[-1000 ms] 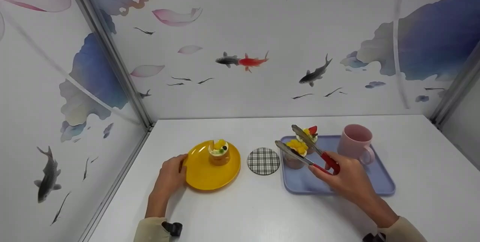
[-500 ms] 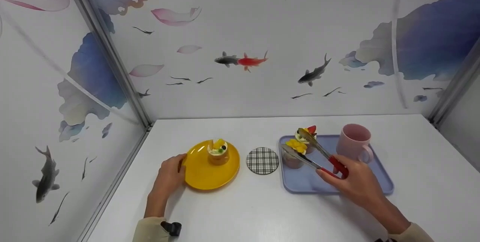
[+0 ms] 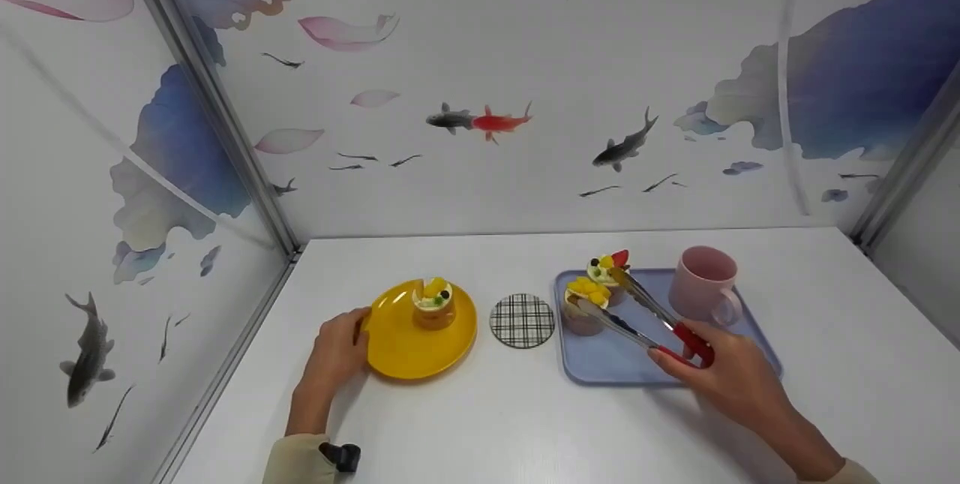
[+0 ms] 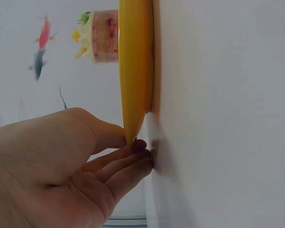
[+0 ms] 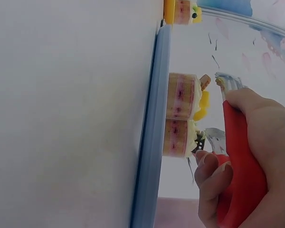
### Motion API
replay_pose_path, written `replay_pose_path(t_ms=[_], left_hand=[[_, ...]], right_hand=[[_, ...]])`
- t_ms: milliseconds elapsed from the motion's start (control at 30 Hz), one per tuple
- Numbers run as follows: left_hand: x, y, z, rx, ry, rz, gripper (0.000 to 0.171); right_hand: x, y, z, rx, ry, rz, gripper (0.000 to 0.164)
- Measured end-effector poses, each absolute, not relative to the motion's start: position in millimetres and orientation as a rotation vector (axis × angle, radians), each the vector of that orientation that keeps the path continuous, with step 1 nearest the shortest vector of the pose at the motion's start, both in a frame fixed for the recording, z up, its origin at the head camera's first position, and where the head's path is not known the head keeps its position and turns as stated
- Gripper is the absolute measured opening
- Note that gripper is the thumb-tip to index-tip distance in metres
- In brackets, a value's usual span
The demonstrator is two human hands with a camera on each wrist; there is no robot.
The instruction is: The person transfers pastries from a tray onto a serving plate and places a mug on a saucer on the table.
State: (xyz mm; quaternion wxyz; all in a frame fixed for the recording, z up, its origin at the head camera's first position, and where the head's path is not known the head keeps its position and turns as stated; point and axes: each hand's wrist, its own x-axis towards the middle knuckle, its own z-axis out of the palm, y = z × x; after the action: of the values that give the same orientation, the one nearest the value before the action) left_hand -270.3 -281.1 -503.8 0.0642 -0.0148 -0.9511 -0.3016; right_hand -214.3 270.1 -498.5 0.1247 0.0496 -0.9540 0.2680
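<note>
My left hand (image 3: 334, 353) pinches the left rim of a yellow plate (image 3: 409, 356), thumb on top and fingers beneath it in the left wrist view. A cup cake with fruit and cream (image 3: 433, 311) stands upright on that plate. My right hand (image 3: 742, 383) grips red-handled metal tongs (image 3: 694, 343) over a blue tray (image 3: 619, 370). The tongs' arms are spread, with nothing seen held between them. Their tips overlap a mango-topped cup cake (image 3: 583, 321) and a strawberry-topped one (image 3: 600, 268) in the head view. In the right wrist view, the tongs stand above the cakes' level.
A pink mug (image 3: 701, 285) stands at the tray's back right, its handle towards the right hand. A round checked coaster (image 3: 523, 321) lies between plate and tray. Printed wall panels (image 3: 450, 191) bound the white table at the back and left.
The right hand and tongs have moved to the right and nearer the person. The left hand stays on the plate's rim. The head view has shifted slightly.
</note>
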Motion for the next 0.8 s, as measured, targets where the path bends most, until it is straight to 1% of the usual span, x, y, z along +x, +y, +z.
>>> replay_pose_path(t_ms=[133, 233, 800], left_hand=[[-269.7, -281.1, -503.0, -0.038, -2.876, -0.913, 0.044], [-270.2, -280.9, -502.5, -0.033, -2.88, -0.917, 0.044], [-271.8, -281.1, -503.7, -0.01, -2.886, -0.933, 0.046]], right_hand=[[-214.5, 273.5, -499.7, 0.153, -2.782, 0.781, 0.06], [-214.9, 275.4, -500.2, 0.16, -2.79, 0.776, 0.058], [-215.0, 278.1, -503.0, 0.129, -2.949, 0.796, 0.063]])
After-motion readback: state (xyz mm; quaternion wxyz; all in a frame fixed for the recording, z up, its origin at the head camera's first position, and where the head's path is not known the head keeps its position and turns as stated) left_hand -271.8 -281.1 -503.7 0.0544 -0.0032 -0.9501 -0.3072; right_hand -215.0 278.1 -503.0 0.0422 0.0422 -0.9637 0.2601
